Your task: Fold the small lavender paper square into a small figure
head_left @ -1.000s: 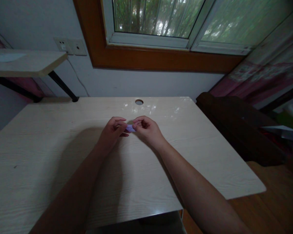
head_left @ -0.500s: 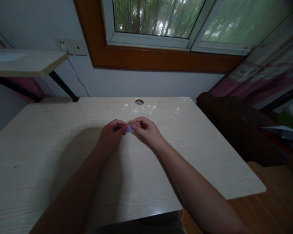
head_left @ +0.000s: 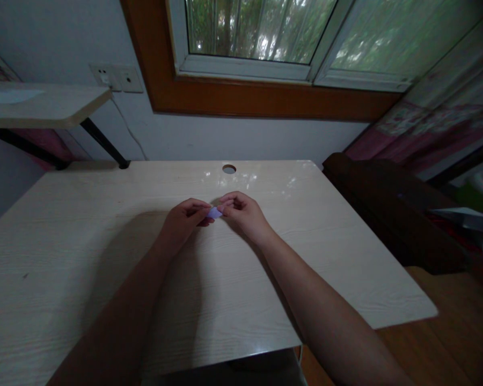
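Observation:
Between my two hands is a small light-purple piece (head_left: 214, 213), perhaps folded paper; it is too small to tell its kind. My left hand (head_left: 186, 217) pinches its left side between thumb and fingers. On the opposite side, my right hand (head_left: 243, 213) grips the right edge with thumb and fingertips. Both hands are just above the pale wood-grain table (head_left: 241, 289), near its middle. The fingers cover part of the purple piece.
A round cable hole (head_left: 229, 169) is near the table's back edge. At the left stands a raised shelf (head_left: 44, 110) on black legs (head_left: 104, 142). Behind are a wall socket (head_left: 116, 78) and a window. Dark brown furniture (head_left: 390, 214) borders the right side.
The purple piece has tilted and shows more of its surface between the hands. My fingers have shifted slightly around it; both hands keep hold.

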A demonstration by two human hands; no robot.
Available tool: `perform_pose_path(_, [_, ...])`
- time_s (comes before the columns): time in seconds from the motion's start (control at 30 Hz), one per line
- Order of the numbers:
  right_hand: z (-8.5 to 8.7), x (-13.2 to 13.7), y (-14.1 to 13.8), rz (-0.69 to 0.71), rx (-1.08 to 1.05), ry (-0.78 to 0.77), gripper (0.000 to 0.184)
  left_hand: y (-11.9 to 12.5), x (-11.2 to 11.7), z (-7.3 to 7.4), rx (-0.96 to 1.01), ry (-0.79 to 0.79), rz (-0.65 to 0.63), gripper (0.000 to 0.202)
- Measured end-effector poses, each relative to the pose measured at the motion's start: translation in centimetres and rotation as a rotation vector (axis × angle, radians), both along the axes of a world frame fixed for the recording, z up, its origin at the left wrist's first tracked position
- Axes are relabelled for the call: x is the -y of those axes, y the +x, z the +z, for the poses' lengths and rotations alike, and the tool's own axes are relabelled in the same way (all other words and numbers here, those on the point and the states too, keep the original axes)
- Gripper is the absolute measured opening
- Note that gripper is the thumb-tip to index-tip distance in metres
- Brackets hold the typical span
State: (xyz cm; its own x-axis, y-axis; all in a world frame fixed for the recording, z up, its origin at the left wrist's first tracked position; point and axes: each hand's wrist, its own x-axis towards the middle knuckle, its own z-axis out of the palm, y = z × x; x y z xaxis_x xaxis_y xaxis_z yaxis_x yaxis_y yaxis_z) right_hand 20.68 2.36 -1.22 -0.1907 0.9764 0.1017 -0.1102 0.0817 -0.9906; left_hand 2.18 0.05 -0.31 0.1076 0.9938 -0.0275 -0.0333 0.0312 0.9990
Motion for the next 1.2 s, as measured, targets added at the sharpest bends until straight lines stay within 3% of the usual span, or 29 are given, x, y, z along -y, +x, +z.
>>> perform_pose_path(0.3, [0.4, -0.1, 0.2, 0.011, -0.102, -0.056, 0.024, 0.3, 0.8, 0.6, 0.095, 0.072, -0.083, 0.025])
perform_pose_path(0.5, [0.9, 0.0, 0.4, 0.039, -0.075, -0.009, 0.021, 0.1, 0.6, 0.1, 0.044, 0.140, -0.116, 0.031])
perform_pose_path(0.87, [1.4, 0.8, 0.7, 0.079, 0.227, 0.370, 0.012, -0.3, -0.1, -0.6, -0.103, 0.198, -0.069, 0.033])
perform_pose_path(1.2, [0.5, 0.5, 0.7, 0.090, 0.202, 0.263, 0.016, -0.5, 0.0, -0.7, -0.199, 0.211, -0.022, 0.028])
